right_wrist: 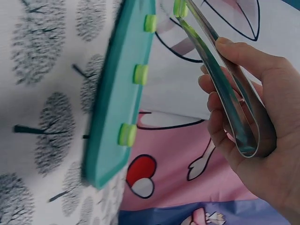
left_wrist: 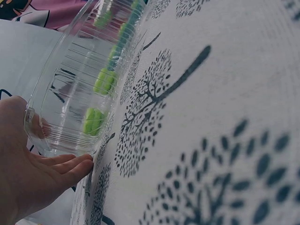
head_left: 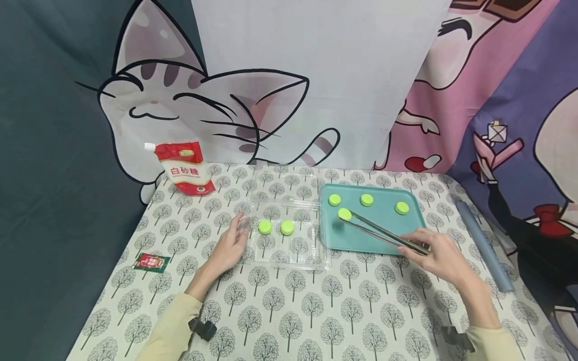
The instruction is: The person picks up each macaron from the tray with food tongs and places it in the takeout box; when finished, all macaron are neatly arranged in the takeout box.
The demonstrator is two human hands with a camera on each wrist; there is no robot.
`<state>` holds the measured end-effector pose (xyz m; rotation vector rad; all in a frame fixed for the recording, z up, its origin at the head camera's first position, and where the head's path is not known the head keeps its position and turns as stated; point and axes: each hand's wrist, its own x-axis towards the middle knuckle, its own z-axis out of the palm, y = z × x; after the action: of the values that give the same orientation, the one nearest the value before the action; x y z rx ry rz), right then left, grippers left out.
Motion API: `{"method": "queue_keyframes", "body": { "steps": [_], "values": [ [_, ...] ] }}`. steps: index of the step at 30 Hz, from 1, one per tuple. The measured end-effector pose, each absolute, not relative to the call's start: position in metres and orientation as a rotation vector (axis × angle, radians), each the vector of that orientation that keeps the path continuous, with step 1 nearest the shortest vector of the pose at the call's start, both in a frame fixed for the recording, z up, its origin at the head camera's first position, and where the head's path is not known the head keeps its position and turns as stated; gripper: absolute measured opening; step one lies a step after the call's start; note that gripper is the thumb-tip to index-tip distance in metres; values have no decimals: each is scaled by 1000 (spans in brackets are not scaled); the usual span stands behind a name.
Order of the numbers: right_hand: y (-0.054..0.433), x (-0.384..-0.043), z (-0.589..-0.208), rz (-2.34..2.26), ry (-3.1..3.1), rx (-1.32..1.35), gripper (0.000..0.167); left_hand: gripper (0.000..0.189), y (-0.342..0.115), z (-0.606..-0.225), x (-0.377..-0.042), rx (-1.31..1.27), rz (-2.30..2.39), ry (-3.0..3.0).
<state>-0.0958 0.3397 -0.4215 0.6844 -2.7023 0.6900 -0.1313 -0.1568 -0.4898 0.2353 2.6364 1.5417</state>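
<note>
My right hand point(head_left: 440, 253) grips metal tongs point(head_left: 384, 231). Their tips hold a green macaron point(head_left: 344, 214) above the teal tray point(head_left: 356, 235). On that tray lie three more green macarons, one near its right end point(head_left: 401, 207). To the left, a clear plastic box point(head_left: 289, 263) with its lid open holds two green macarons, one of them point(head_left: 287, 227) near the middle. My left hand point(head_left: 230, 245) holds the box's left side. In the left wrist view its thumb point(left_wrist: 41, 127) shows through the clear wall, while the fingers point(left_wrist: 65, 168) lie outside.
A red and white sugar pouch point(head_left: 186, 170) lies at the back left. Nearer on the left is a small red and green packet point(head_left: 151, 262). A grey-blue rod point(head_left: 485, 248) lies along the table's right edge. Cartoon cloth point(head_left: 361, 65) hangs behind.
</note>
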Motion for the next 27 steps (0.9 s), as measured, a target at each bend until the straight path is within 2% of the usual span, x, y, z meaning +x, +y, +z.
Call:
{"method": "queue_keyframes", "body": {
  "steps": [8, 17, 27],
  "values": [
    [325, -100, -406, 650, -2743, 655, 32, 61, -157, -491, -132, 232, 1532, 2635],
    [300, -107, -388, 722, -2795, 735, 31, 61, -157, -491, -131, 226, 1525, 2631],
    [278, -122, -382, 551, -2790, 952, 26, 61, -157, -490, -131, 234, 1532, 2630]
  ]
}}
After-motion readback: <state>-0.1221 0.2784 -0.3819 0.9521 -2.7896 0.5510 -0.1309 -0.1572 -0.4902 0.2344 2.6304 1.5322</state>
